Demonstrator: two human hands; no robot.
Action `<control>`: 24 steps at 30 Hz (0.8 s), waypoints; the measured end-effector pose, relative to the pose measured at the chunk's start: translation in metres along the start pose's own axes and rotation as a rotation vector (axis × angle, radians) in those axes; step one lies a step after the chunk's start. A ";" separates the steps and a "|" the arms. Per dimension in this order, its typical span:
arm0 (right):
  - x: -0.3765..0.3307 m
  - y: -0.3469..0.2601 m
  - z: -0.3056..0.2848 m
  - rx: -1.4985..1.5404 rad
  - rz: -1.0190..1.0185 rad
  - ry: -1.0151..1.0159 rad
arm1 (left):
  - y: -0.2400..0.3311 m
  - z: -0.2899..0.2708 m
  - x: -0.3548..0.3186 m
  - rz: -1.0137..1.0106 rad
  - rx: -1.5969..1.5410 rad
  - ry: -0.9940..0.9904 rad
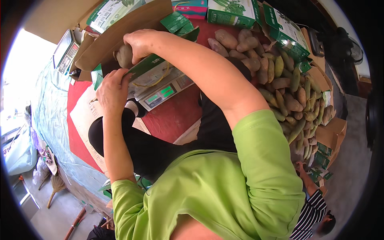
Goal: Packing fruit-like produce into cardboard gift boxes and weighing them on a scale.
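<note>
An open green-and-white carton (154,78) with brown inner flaps (116,35) stands on a digital scale (149,105), whose green displays are lit. My right hand (141,45) reaches over into the carton, fingers curled down against a brownish tuber (124,56) that looks like a sweet potato. Part of that tuber and my right fingertips are hidden. My left hand (113,89) grips the carton's near left edge, thumb and fingers pinched on it. A yellow cord handle (157,81) hangs along the carton's side.
To the right lies a heap of reddish-brown tubers (294,105) mixed with long green ones (295,79). More printed cartons (286,32) line the far side. A second scale (67,56) stands at far left. A co-worker in a striped shirt (310,214) reaches toward the heap at lower right.
</note>
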State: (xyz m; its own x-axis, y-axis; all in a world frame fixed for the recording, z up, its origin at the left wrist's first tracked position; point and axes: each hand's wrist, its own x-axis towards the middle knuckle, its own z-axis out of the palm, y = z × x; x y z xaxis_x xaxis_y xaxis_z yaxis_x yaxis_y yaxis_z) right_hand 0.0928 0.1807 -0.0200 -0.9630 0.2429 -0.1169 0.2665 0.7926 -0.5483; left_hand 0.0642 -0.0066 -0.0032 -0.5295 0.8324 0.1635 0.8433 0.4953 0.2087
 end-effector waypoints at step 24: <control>-0.427 0.249 0.178 0.353 0.902 0.553 | -0.014 0.011 0.001 0.016 0.009 0.041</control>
State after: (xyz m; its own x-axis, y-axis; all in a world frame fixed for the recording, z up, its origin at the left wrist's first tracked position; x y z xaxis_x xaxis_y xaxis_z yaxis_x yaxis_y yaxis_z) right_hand 0.5629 0.1751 -0.2538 -0.2482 0.9347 -0.2543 0.7483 0.0183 -0.6631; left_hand 0.0527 -0.0102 -0.0168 -0.5193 0.8293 0.2064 0.8522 0.4845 0.1976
